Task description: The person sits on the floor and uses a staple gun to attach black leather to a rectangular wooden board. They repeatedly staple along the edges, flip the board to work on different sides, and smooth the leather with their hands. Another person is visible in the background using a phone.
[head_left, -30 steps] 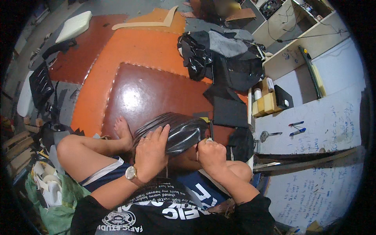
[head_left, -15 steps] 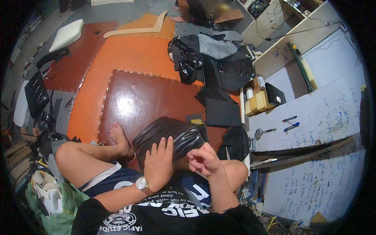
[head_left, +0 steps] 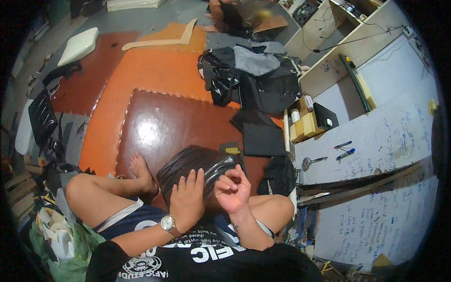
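Across my lap lies a black, glossy padded piece (head_left: 188,161) with ribbed lines, which looks like a seat cushion or its cover. My left hand (head_left: 187,193) rests flat on its near side, fingers stretched out, with a ring and a wristwatch (head_left: 168,223). At the piece's right edge my right hand (head_left: 233,189) is raised, palm turned up and fingers curled in. Whatever those fingers may pinch is too small to make out. Beyond the piece lie a small yellow item (head_left: 232,151) and a flat black panel (head_left: 264,137).
Black and grey material (head_left: 263,70) is heaped farther off. Right of me runs a white board-like surface (head_left: 366,155) with pens (head_left: 345,153) and yellow blocks (head_left: 307,127). A green bag (head_left: 66,251) stands left. Another person (head_left: 230,19) sits at the far end.
My right hand has shifted left and turned at the wrist, fingers still curled. The left hand stays flat on the black piece. The whole view has tilted slightly.
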Motion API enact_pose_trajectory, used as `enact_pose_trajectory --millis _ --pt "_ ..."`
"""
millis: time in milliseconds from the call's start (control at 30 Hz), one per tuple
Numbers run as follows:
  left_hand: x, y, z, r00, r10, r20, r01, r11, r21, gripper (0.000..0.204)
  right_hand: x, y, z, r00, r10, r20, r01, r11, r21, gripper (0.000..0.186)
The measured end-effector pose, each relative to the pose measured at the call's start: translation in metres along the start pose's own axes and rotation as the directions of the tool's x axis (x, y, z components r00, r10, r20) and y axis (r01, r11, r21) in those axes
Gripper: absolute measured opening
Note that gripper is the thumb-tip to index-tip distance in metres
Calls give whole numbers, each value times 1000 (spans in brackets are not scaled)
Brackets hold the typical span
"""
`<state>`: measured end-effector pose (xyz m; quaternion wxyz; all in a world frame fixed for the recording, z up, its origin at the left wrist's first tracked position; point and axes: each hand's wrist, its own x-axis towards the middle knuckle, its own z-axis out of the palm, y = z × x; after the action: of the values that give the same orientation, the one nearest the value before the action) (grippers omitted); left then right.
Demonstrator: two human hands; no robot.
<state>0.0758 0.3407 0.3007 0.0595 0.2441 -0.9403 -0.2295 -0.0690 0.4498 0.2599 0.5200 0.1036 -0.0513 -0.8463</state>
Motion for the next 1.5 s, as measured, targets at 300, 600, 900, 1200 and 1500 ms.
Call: enact_pose_trajectory --millis 300,600,900,1200,1500 --pt "-2 -6 2 999 -2 -36 2 1000 5 77 3 7 60 998 48 34 -45 995 -84 58" --pt "50 -29 -34 986 -128 -106 121 990 -74 80 96 33 62 981 51 186 -59 998 38 25" --pt "52 -80 -54 974 -122 -192 120 992 -26 79 148 76 32 949 131 288 -146 989 31 44" --pt "39 -63 -47 970 -162 -182 152 986 -68 81 117 71 49 996 92 23 -94 988 126 52" --pt "29 -56 -39 975 -88 -206 79 996 -51 82 75 41 45 891 -238 -386 -146 655 -741 59"
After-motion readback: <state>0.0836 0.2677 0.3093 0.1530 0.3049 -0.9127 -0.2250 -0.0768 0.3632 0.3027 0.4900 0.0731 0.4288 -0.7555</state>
